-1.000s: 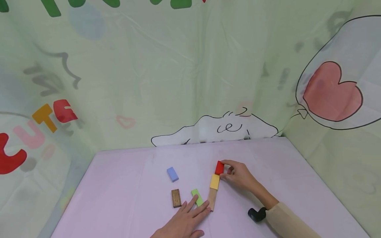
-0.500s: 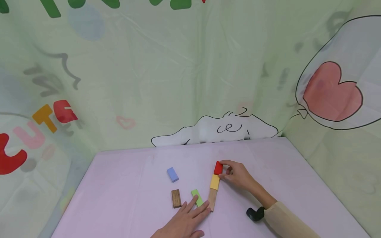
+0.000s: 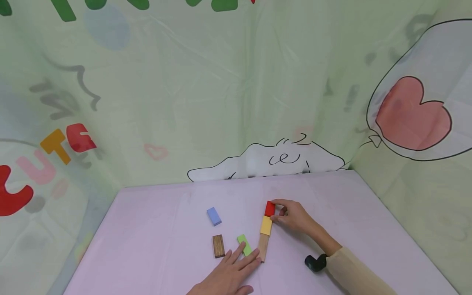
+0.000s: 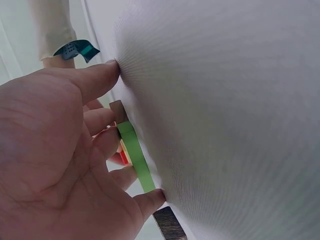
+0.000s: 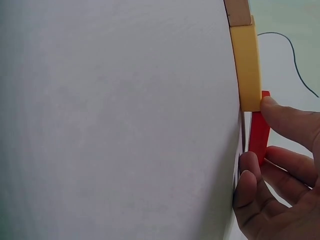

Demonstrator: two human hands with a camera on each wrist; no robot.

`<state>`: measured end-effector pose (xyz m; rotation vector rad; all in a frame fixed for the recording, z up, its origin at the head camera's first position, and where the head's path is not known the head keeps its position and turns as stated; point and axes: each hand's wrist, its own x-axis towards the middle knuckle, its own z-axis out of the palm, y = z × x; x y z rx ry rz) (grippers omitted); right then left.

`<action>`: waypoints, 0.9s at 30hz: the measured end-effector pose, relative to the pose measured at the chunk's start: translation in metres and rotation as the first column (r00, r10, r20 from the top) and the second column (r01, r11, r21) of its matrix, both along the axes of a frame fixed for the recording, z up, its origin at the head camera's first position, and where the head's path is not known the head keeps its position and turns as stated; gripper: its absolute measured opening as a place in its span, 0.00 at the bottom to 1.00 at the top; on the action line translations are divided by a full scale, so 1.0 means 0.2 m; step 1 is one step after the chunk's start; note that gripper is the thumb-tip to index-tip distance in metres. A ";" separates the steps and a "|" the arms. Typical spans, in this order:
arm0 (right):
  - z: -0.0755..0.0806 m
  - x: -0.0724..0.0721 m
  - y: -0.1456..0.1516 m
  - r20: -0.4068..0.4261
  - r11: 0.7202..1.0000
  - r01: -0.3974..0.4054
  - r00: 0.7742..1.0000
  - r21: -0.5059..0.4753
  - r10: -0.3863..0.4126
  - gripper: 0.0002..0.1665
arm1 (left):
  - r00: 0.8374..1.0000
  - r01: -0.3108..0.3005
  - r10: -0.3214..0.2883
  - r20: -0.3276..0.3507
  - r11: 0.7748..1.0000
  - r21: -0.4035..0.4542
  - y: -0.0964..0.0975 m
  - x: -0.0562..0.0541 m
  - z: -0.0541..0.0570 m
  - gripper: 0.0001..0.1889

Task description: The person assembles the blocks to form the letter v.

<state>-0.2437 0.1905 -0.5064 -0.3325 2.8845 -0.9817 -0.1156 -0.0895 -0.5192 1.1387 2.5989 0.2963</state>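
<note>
Head view: five blocks lie on one table, namely one blue block, one dark brown block, one green block, one tan block and one yellow block. One right hand pinches the sixth, one red block, at the yellow block's far end. One left hand spreads straight fingers across the green block to the tan block. Left wrist view: wide-spread fingers touch the green block. Right wrist view: thumb and fingers narrow upon the red block.

Right grip pinching, thumb opposite curled fingers (forearm slanted from lower right); left grip palm down, fingers spread, nearly straight.
</note>
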 end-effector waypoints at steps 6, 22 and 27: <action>-0.01 -0.02 0.01 0.013 1.000 -0.013 1.000 0.017 0.013 0.33 | 1.000 -0.008 0.008 0.028 1.000 -0.005 0.00 0.00 0.00 0.38; -0.02 -0.02 0.02 0.008 1.000 -0.020 1.000 -0.008 0.020 0.33 | 1.000 -0.003 0.003 0.021 1.000 -0.001 0.01 0.01 0.01 0.37; -0.02 -0.01 0.02 0.005 0.999 -0.032 0.999 -0.012 0.032 0.33 | 1.000 -0.006 0.007 0.027 1.000 -0.010 0.01 0.00 0.01 0.38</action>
